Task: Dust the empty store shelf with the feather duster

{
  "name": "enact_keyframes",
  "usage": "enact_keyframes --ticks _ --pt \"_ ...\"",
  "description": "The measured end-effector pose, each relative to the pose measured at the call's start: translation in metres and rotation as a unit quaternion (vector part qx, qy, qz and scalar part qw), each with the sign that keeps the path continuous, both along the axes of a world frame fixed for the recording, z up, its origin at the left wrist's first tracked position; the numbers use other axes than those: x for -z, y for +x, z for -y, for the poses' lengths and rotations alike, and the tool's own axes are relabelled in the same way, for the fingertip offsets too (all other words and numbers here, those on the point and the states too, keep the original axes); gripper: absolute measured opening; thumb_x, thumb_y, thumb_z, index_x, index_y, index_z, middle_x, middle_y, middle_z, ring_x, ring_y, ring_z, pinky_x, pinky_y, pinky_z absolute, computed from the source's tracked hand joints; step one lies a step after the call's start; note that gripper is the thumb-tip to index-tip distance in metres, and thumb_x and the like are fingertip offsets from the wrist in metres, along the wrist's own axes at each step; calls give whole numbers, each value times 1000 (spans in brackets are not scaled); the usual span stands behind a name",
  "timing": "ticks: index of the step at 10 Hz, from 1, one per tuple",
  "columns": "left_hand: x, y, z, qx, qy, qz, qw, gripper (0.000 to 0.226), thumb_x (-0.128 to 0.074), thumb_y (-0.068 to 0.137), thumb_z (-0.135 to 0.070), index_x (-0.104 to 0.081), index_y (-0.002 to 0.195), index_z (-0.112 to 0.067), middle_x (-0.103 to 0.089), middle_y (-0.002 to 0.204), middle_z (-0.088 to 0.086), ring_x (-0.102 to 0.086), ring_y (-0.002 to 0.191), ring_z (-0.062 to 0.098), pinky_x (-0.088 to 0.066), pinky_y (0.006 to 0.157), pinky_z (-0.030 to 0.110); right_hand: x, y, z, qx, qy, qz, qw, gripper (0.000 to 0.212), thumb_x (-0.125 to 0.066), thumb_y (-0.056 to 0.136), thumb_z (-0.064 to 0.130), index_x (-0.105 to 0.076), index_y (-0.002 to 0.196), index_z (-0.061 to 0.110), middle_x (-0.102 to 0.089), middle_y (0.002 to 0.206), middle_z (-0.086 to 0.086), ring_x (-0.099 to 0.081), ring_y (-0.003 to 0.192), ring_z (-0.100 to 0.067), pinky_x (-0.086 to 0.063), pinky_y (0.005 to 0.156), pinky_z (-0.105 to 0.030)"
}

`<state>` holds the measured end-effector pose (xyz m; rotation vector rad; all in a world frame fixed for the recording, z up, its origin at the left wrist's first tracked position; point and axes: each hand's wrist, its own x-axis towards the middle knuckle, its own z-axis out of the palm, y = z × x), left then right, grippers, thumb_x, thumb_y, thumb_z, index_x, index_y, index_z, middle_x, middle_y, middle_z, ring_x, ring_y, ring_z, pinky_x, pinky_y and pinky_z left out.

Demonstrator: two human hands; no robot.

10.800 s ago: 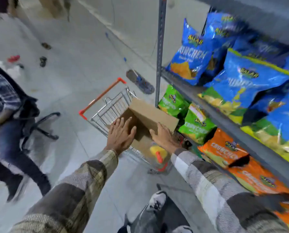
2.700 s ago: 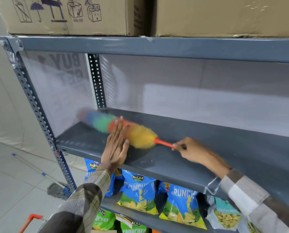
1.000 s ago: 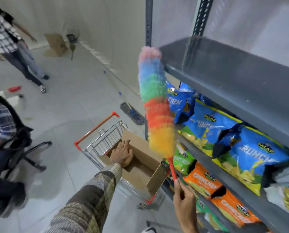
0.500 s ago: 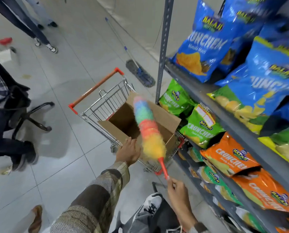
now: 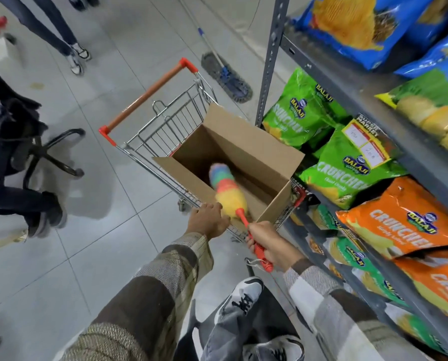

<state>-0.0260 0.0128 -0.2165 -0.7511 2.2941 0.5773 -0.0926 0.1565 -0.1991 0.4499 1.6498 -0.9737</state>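
So the feather duster [image 5: 226, 196] had come right off the shelf by this point. A second before, it was held upright beside the shelving, and now its rainbow head was down inside the cardboard box [image 5: 254, 149] sitting in the shopping cart [image 5: 165, 121], near the box's front edge. The right hand [image 5: 269, 246] still had its grip closed around the orange handle, so it wasn't let go yet. The left hand [image 5: 208, 222] was curled over the cart's near rim at the box's front-left corner, looks like just steadying things, not holding anything loose. The empty shelf wasn't even in view anymore, only the snack bags [image 5: 348, 162] on the lower shelves. My read: dusting's done and the tool was getting stowed, just needed releasing.
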Motion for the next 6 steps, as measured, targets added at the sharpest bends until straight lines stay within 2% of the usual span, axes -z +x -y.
enact_keyframes --ticks 1,2,3,4,5,6 --pt "-2 -2 -2 0 11 -6 1000 54 -37 101 -44 -46 145 -12 -51 152 14 -44 143 32 -28 120 53 8 -7 4 9 -3 12 1000 21 -44 98 12 -50 78 7 -46 57 -7 -40 36 -11 -32 31 -19" --pt "-8 -3 -8 4 10 -7 1000 53 -37 102 -43 -45 144 -12 -52 151 15 -46 141 34 -25 121 54 13 -17 0 -4 20 -5 1000 19 -40 95 0 -53 81 3 -53 60 -13 -47 33 -14 -38 36 -21" --pt "-15 -2 -14 4 14 6 1000 52 -37 103 -44 -47 143 -12 -57 146 15 -52 136 34 -27 121 54 16 -22 -9 -26 43 -33 998 16 -46 95 4 -59 86 -1 -61 61 -14 -52 35 -16 -41 40 -24" --pt "-31 1 -21 0 37 33 999 51 -37 104 -45 -47 142 -11 -60 142 16 -58 130 34 -40 115 51 18 -21 -26 -114 84 -96 985 25 -57 94 20 -67 97 -2 -69 71 -13 -63 44 -20 -44 38 -21" --pt "-50 2 -26 -3 35 30 999 51 -38 104 -46 -47 142 -13 -61 142 13 -59 129 33 -43 114 50 12 -17 -36 -232 113 -161 953 41 -55 93 43 -74 103 9 -75 88 -12 -71 72 -27 -53 57 -29" --pt "-84 7 -33 12 -10 11 1000 53 -37 104 -48 -46 143 -15 -61 143 12 -59 129 32 -41 115 50 -16 -10 -46 -322 129 -277 896 61 -43 85 69 -73 105 19 -73 100 -11 -71 89 -30 -59 76 -36"
